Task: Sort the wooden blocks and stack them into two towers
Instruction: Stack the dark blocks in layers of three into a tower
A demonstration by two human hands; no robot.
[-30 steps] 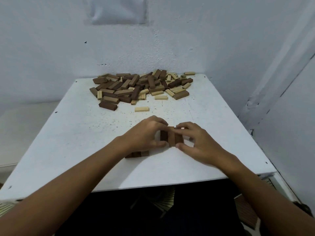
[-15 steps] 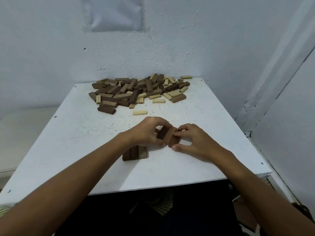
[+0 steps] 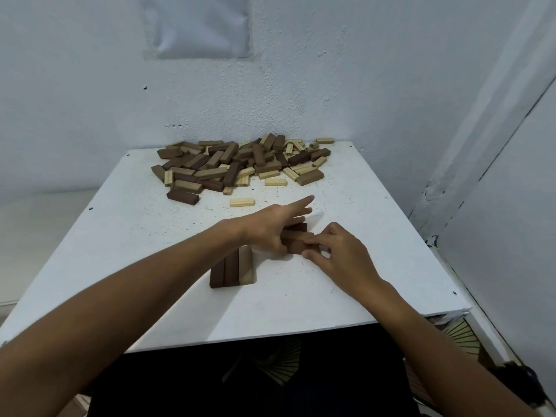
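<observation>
On the white table a row of three blocks lies flat near the front, two dark brown and one lighter. Just right of it sits a small group of brown blocks between my hands. My left hand lies over the left side of that group, its fingers stretched forward and its thumb against the blocks. My right hand pinches the group's right end with curled fingers. A mixed pile of dark and light blocks lies at the far edge.
A single light block lies between the pile and my hands, another light block just beyond it. Walls close off the table at the back and right. The table's front edge is near my body.
My left hand has let go of the brown group and straightened its fingers forward. The group has been turned so that its blocks lie crosswise. My right hand still pinches it.
</observation>
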